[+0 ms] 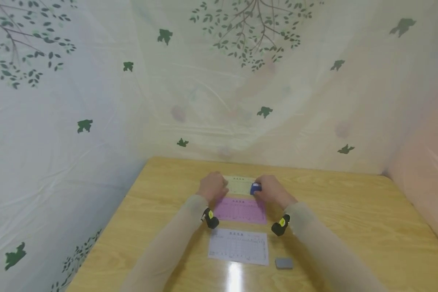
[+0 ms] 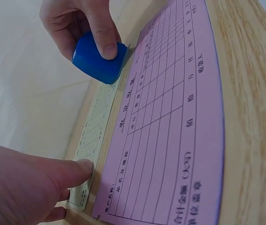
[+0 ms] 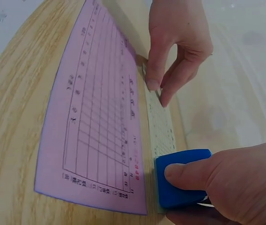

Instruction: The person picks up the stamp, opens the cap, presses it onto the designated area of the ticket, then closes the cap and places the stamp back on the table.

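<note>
A pale yellow printed form (image 1: 239, 186) lies at the far side, behind the pink one. My left hand (image 1: 212, 187) pinches its left end, the thumb on the printed face in the left wrist view. At the right end, my right hand (image 1: 272, 190) grips a small blue rounded block-like tool (image 3: 183, 174), thumb pressed on its side. The tool overlaps the end of the yellow form in the right wrist view; its exact kind does not show. Just nearer than both hands is the pink form (image 2: 166, 108), covered in ruled lines and printed characters.
Nearest me, a white printed form (image 1: 238, 246) lies flat on the wooden table (image 1: 350, 227). A small grey rectangular block (image 1: 284, 263) sits to its right. Pale cloth (image 1: 219, 101) with leaf patterns hangs behind the table and at both sides.
</note>
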The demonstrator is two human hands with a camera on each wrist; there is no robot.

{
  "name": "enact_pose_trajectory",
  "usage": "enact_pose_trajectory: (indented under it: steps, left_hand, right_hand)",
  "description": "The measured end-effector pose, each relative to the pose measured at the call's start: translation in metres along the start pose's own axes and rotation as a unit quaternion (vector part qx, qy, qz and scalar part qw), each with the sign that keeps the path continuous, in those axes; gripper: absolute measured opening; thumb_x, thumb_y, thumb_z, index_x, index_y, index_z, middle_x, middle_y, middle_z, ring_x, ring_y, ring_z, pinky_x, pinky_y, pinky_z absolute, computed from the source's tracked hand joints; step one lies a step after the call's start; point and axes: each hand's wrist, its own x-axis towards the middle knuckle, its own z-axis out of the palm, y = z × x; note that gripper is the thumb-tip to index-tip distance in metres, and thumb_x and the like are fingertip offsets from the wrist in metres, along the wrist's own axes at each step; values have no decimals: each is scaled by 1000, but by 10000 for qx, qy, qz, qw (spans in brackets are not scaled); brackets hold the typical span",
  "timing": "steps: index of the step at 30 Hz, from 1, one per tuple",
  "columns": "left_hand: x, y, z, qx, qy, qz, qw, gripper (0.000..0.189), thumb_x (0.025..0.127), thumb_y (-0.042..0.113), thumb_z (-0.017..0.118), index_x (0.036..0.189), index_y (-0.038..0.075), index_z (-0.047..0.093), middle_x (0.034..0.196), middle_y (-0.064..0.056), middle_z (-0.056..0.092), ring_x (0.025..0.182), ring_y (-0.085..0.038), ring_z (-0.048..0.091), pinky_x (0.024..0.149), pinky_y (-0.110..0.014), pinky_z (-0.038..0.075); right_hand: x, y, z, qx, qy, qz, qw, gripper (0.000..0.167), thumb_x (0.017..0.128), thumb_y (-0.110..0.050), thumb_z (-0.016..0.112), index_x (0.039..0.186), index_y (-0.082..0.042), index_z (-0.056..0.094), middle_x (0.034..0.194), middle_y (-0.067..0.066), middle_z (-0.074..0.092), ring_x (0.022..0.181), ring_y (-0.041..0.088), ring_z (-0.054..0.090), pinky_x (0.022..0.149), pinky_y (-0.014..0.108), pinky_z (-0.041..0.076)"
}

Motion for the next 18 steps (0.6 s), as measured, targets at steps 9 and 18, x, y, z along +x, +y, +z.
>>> enact_pose_trajectory:
  steps: [9, 18]
  left_hand:
    - [-1, -3, 0, -320, -10, -4, 9995, 35, 99, 26, 75, 131, 14, 74, 139, -8, 72, 132, -28, 66, 112, -45, 55]
    - [1, -5, 0, -257, -8, 20, 9997, 36, 98, 29, 74, 132, 16, 74, 136, -8, 71, 128, -28, 65, 110, -44, 55]
  right_hand:
    - [0, 2, 3, -110, 24, -29, 9999, 25, 92, -7, 77, 113, 6, 73, 101, 17, 77, 92, 27, 73, 87, 42, 65]
    - [-2, 1, 3, -126, -11, 16, 9999, 25, 93, -8, 77, 114, 4, 73, 102, 16, 76, 92, 26, 73, 86, 41, 65]
